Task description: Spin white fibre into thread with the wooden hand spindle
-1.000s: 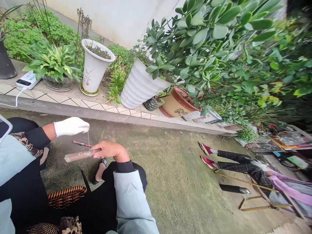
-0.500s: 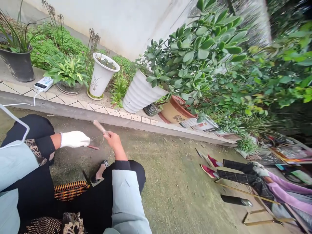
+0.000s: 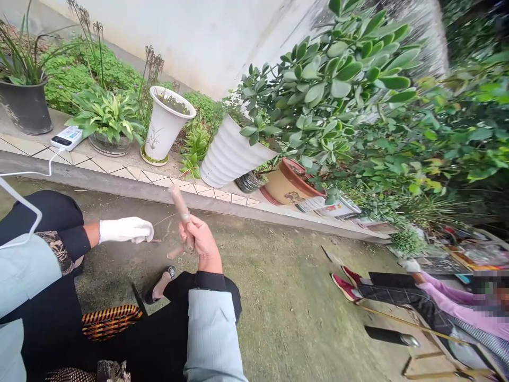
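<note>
My left hand (image 3: 127,229), in a white glove, is closed around a thin reddish-brown stick (image 3: 156,241); only a short end of it shows past the fingers. Bare and also closed, my right hand (image 3: 201,239) grips a pale pinkish-brown rod (image 3: 180,203) that points up and away toward the ledge. Below its fingers another pale end (image 3: 176,252) sticks out, blurred; whether it belongs to the same rod I cannot tell. A fine thread-like strand (image 3: 166,219) stretches between the two hands. Both hands are over the ground, above my knees.
A tiled ledge (image 3: 123,172) runs across ahead, bearing potted plants such as a white pot (image 3: 165,127) and a ribbed white pot (image 3: 230,155). A white device (image 3: 67,138) with a cable lies there. At right sits another person in red shoes (image 3: 345,286), beside a black bottle (image 3: 392,336).
My right hand has moved right and slightly down, turning the rod more upright. My left hand has shifted slightly right. The other person's gloved hand has moved away from the knees.
</note>
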Demonstrator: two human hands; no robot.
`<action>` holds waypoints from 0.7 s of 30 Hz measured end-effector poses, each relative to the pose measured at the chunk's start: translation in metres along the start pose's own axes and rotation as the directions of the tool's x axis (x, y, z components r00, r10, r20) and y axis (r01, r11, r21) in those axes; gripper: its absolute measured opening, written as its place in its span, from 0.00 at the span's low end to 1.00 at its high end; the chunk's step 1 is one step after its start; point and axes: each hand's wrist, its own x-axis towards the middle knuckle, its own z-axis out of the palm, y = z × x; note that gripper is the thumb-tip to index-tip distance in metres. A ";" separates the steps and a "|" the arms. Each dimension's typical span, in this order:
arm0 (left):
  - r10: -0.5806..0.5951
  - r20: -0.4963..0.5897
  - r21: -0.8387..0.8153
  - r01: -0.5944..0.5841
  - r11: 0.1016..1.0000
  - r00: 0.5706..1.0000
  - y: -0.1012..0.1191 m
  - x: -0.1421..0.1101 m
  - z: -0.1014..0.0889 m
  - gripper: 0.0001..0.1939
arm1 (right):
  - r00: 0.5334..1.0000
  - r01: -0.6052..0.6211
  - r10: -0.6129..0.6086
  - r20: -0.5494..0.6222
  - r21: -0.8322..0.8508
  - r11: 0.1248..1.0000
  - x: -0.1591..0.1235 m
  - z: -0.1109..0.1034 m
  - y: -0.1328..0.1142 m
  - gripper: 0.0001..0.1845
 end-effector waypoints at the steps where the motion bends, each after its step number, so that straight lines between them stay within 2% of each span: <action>1: -0.016 0.009 0.015 0.016 1.000 1.000 -0.002 0.001 0.004 0.21 | 0.995 0.027 -0.023 -0.093 0.040 0.999 0.003 -0.002 0.002 0.18; 4: 0.004 -0.056 0.215 0.009 0.977 0.998 -0.004 0.001 0.009 0.19 | 0.970 0.015 -0.006 -0.241 0.036 0.999 0.013 -0.006 0.015 0.17; 5: 0.038 -0.082 0.329 -0.009 0.944 0.996 -0.003 0.000 0.009 0.19 | 0.963 -0.019 0.013 -0.268 -0.020 1.000 0.017 -0.006 0.020 0.17; 7: 0.116 -0.097 0.572 -0.040 0.819 0.988 -0.001 -0.003 0.008 0.16 | 0.948 -0.134 0.054 -0.312 -0.238 0.962 0.022 -0.005 0.030 0.15; 8: 0.142 -0.085 0.668 -0.049 0.742 0.986 0.000 -0.004 0.008 0.15 | 0.941 -0.203 0.068 -0.332 -0.392 0.897 0.024 -0.003 0.034 0.15; 9: 0.159 -0.070 0.739 -0.055 0.672 0.985 -0.001 -0.005 0.007 0.14 | 0.936 -0.271 0.083 -0.341 -0.553 0.788 0.026 0.000 0.038 0.14; 11: 0.177 -0.039 0.810 -0.073 0.581 0.983 -0.003 -0.009 0.004 0.13 | 0.938 -0.340 0.126 -0.323 -0.789 0.512 0.027 0.009 0.045 0.13; 12: 0.187 -0.035 0.827 -0.076 0.556 0.982 -0.004 -0.010 0.002 0.12 | 0.939 -0.339 0.202 -0.279 -0.848 0.407 0.026 0.015 0.048 0.12; 13: 0.193 -0.039 0.837 -0.074 0.542 0.980 -0.006 -0.012 -0.001 0.12 | 0.924 -0.319 0.325 -0.204 -0.878 0.357 0.025 0.021 0.051 0.11; 14: 0.199 -0.046 0.843 -0.069 0.534 0.979 -0.007 -0.013 -0.004 0.12 | 0.876 -0.288 0.474 -0.087 -0.883 0.371 0.024 0.026 0.053 0.12; 15: 0.203 -0.054 0.842 -0.064 0.535 0.978 -0.007 -0.014 -0.007 0.12 | 0.792 -0.259 0.607 0.071 -0.860 0.439 0.021 0.031 0.054 0.13; 16: 0.200 -0.062 0.834 -0.059 0.549 0.978 -0.007 -0.015 -0.011 0.12 | 0.686 -0.246 0.683 0.250 -0.803 0.542 0.018 0.035 0.053 0.15; 17: 0.193 -0.071 0.813 -0.055 0.580 0.979 -0.006 -0.016 -0.013 0.13 | 0.596 -0.254 0.685 0.418 -0.711 0.655 0.015 0.037 0.051 0.18; 18: 0.184 -0.083 0.775 -0.052 0.630 0.979 -0.005 -0.015 -0.016 0.14 | 0.557 -0.267 0.623 0.548 -0.593 0.760 0.012 0.037 0.046 0.20; 19: 0.175 -0.110 0.715 -0.044 0.698 0.978 -0.003 -0.015 -0.017 0.15 | 0.580 -0.271 0.523 0.625 -0.457 0.847 0.009 0.036 0.041 0.23; 20: 0.165 -0.144 0.630 -0.038 0.776 0.976 -0.002 -0.013 -0.018 0.17 | 0.661 -0.254 0.402 0.634 -0.316 0.914 0.006 0.033 0.034 0.24; 21: 0.147 -0.171 0.523 -0.037 0.852 0.974 -0.001 -0.012 -0.017 0.18 | 0.773 -0.202 0.277 0.570 -0.193 0.960 0.005 0.029 0.027 0.24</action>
